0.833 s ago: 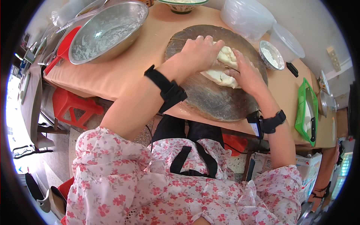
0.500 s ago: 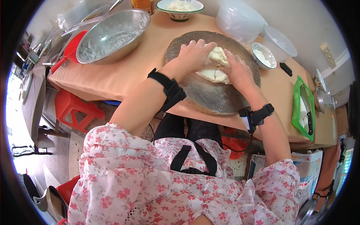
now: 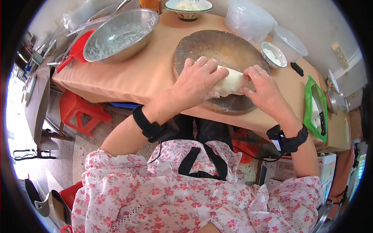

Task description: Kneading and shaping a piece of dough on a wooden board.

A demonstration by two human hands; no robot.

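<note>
A pale lump of dough point(image 3: 232, 82) lies on a round, flour-dusted wooden board point(image 3: 217, 44), close to the board's near side. Around its left end curl the fingers of my left hand point(image 3: 200, 79), which partly cover it. At the other end my right hand point(image 3: 264, 85) pinches the dough's edge between thumb and bent fingers. Between the two hands the dough's upper surface looks smooth and rounded. Both hands have flour on the fingers.
A steel bowl point(image 3: 120, 37) dusted with flour and a red scoop point(image 3: 77, 48) stand left. Behind the board are a bowl of white shreds point(image 3: 188, 8) and a clear plastic tub point(image 3: 248, 21). A small flour bowl point(image 3: 273, 55) and a green basket point(image 3: 314, 110) with a knife point(image 3: 322, 123) stand right.
Both hands have come nearer to me with the dough. The dough, folded and creased before, now shows a smoother, rounded top. My right wrist has swung outward.
</note>
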